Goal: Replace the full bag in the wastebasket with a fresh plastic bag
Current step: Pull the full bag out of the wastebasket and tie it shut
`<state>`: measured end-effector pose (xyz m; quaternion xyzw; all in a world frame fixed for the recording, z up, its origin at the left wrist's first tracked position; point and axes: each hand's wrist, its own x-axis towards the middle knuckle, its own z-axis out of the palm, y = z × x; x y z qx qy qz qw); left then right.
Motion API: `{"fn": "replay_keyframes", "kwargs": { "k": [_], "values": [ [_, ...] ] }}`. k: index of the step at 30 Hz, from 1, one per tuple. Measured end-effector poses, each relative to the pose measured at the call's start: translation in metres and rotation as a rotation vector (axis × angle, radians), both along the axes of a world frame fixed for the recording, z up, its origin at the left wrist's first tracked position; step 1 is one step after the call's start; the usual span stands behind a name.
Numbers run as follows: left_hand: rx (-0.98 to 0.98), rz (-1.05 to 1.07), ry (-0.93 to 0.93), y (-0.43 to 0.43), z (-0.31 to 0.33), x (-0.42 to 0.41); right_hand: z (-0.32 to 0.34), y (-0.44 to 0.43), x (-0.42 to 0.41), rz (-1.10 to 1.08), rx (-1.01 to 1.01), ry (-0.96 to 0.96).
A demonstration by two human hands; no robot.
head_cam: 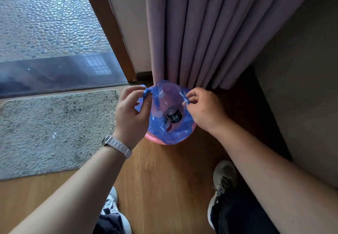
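Note:
A pink wastebasket (157, 141) stands on the wooden floor below a purple curtain. A blue plastic bag (175, 133) lines it and holds a plastic bottle with a black label (173, 116) and other trash. My left hand (130, 113) pinches a bunched part of the bag's rim on the left side. My right hand (204, 108) pinches the bunched rim on the right side. Both hands hold the rim above the basket, with the bag's mouth stretched between them.
A grey mat (54, 133) lies on the floor to the left, before a glass door (54, 72). The purple curtain (210, 32) hangs right behind the basket. A wall (301, 105) stands on the right. My two shoes (224, 177) are near the bottom edge.

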<state>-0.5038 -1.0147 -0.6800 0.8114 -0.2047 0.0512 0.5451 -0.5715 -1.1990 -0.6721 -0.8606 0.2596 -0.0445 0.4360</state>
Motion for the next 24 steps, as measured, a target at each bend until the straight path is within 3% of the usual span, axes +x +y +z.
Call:
{"fn": "replay_keyframes", "kwargs": {
  "k": [6, 10, 13, 17, 24],
  "values": [
    [-0.077, 0.001, 0.11, 0.014, 0.025, -0.03, 0.021, 0.027, -0.028, -0.062, 0.269, -0.069],
    [-0.076, -0.071, 0.075, 0.023, 0.03, -0.034, 0.027, 0.031, -0.027, 0.046, 0.187, -0.186],
    [-0.13, -0.155, 0.176, 0.024, 0.03, -0.027, 0.028, 0.031, -0.017, 0.122, 0.113, -0.308],
    [-0.217, -0.254, 0.287, 0.01, 0.038, -0.016, 0.031, 0.037, 0.001, 0.223, 0.241, -0.365],
    [-0.392, -0.261, 0.339, -0.011, 0.057, 0.001, 0.06, 0.039, 0.013, 0.177, 0.365, -0.493]
  ]
}}
